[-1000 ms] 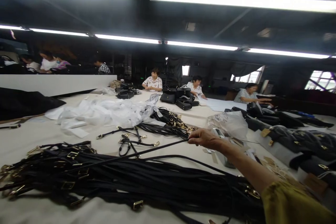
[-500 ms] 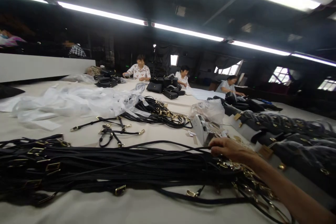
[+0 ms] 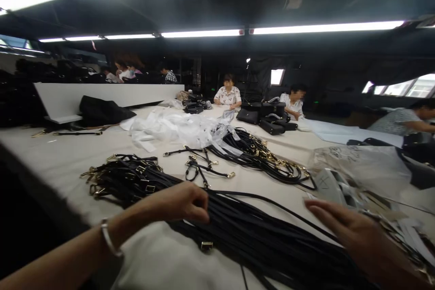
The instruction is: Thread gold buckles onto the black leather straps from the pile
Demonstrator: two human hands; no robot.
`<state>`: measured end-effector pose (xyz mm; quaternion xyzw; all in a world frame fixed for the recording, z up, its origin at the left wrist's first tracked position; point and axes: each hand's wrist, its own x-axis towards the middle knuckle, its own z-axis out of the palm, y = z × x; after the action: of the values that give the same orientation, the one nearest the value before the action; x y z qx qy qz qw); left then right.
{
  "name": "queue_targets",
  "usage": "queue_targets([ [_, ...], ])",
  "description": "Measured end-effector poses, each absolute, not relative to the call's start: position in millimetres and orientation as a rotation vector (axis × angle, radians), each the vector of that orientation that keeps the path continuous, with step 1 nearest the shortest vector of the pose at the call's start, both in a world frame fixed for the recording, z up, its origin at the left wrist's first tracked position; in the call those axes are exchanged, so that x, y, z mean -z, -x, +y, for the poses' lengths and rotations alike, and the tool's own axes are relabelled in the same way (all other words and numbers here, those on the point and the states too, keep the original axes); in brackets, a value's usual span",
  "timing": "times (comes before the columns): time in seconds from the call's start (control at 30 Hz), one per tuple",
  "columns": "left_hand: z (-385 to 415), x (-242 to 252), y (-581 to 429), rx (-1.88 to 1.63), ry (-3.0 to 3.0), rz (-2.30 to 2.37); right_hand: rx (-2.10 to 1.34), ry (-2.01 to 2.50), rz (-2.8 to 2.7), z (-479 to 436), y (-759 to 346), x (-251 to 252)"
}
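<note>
Currently, my left hand [image 3: 188, 201], a silver-toned bangle [image 3: 108, 239] at its wrist, is poised over a long bundle of black straps [image 3: 258, 231], its fingers curled inward; I cannot tell whether they grip a strap. At lower right of the frame, my right hand [image 3: 356, 233] extends with fingers straight and close together, nothing visible in their hold. The bundle stretches across the table [image 3: 54, 154] from left of centre to the lower right corner, gold-coloured buckles crowding its upper left end. Short straps [image 3: 215, 171] lie just above it at mid-frame, near a second heap of straps [image 3: 244, 158] and crumpled white wrapping [image 3: 173, 129]. Toward upper right of centre, black handbags [image 3: 248, 115] sit between two co-workers; a translucent plastic bag [image 3: 360, 161] lies at right.
</note>
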<state>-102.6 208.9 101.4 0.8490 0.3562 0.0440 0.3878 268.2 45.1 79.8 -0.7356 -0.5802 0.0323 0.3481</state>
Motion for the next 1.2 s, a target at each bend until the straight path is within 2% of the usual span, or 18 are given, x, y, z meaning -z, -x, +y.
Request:
queue_targets([
  [0.13,200.5,-71.3,21.7,-0.188,-2.114,0.765,-0.997,1.448,-1.508,101.5,-157.5,-43.7],
  [0.2,214.2,-59.6,11.5,-0.092,-2.165,0.735,-1.15,1.435,-1.363,116.4,-141.2,-20.9],
  [0.3,255.5,-49.3,19.6,-0.005,-2.286,0.859,-1.163,1.475,-1.23,124.4,-160.3,15.4],
  [0.43,323.5,-39.1,41.8,-0.074,-2.46,1.331,-1.372,1.391,-0.975,125.2,-194.6,43.4],
  [0.53,363.8,-28.6,51.4,-0.005,-2.532,1.539,-1.43,1.305,-0.849,124.1,-201.1,40.8],
  [0.7,391.0,-20.4,50.3,-0.03,-2.632,1.525,-1.409,1.167,-0.784,121.3,-199.4,25.4],
  [0.83,371.1,-34.3,48.5,-0.364,-2.666,1.419,-1.335,1.11,-0.773,118.5,-199.4,8.6],
  [0.97,314.7,-52.9,49.2,-0.744,-2.619,1.153,-1.3,1.007,-0.736,114.9,-191.0,-22.9],
  [1.1,243.1,-58.1,49.6,-0.923,-2.42,0.878,-1.358,0.926,-0.735,108.7,-167.5,-52.3],
  [1.2,195.3,-56.2,54.2,-0.891,-2.087,0.675,-1.424,0.879,-0.745,100.0,-146.8,-64.2],
])
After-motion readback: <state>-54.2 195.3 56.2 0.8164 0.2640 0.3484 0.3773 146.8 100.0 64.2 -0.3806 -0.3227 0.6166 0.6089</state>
